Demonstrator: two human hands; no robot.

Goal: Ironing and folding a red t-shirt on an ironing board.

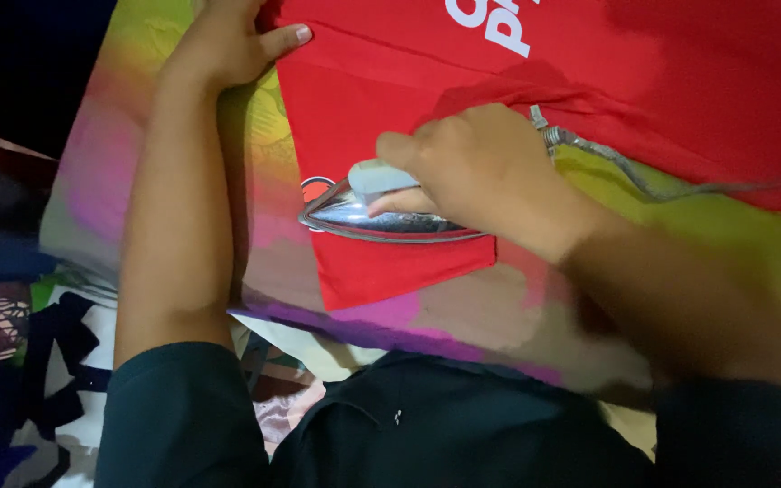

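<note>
We see the right hand [485, 172] wrapped around the pale handle of an iron [381, 215], fingers closed on it, thumb stretched along the top. The iron lies flat on a red shirt [381, 99], its shiny pointed nose aimed at the shirt's left edge and stopping just short of it. Below the iron, a narrow strip of red remains before the lower edge — beyond that lies bare cover. A grey cord [662, 185] leaves the iron's heel and trails off to the right across the cloth.

The left hand [228, 41] rests palm down at the shirt's upper left corner, fingers close together, thumb laid on the red fabric right at the edge. We cannot see its fingertips; they run out of view at the top.

The shirt spreads over a multicoloured cover [137, 136] — pink, yellow and purple — on the worktop. Most open red fabric lies above and to the right of the iron, up to white lettering at the top.
</note>
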